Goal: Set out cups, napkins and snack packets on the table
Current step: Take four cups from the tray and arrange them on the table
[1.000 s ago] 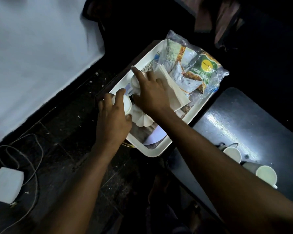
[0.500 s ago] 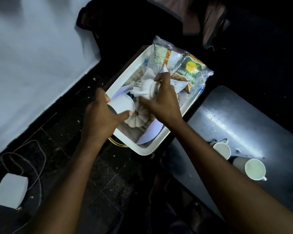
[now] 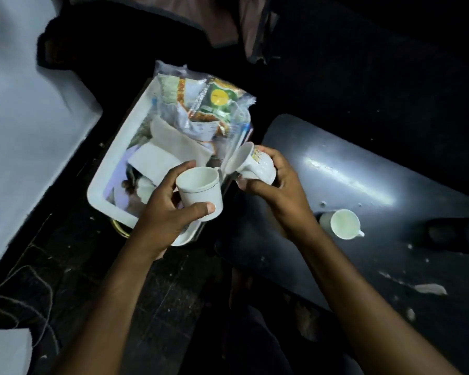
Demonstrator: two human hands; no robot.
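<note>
My left hand (image 3: 163, 212) grips a plain white cup (image 3: 201, 192), mouth up, above the near right corner of the white tray (image 3: 111, 169). My right hand (image 3: 276, 190) holds a second white cup (image 3: 256, 165) with a printed side, tilted on its side, between the tray and the dark table (image 3: 363, 163). In the tray lie white napkins (image 3: 171, 150) and clear snack packets (image 3: 209, 104) with green and yellow labels. One white cup (image 3: 343, 224) stands on the table, right of my right wrist.
A dark tiled floor lies below the tray. A white box (image 3: 6, 350) with a looped cable (image 3: 25, 293) sits at the bottom left. A pale wall or sheet (image 3: 25, 131) fills the left side. Crumbs and a white scrap (image 3: 431, 288) dot the table.
Both hands lifted a cup each out of the tray and moved right toward the table. The view shifted, so only one cup on the table shows now.
</note>
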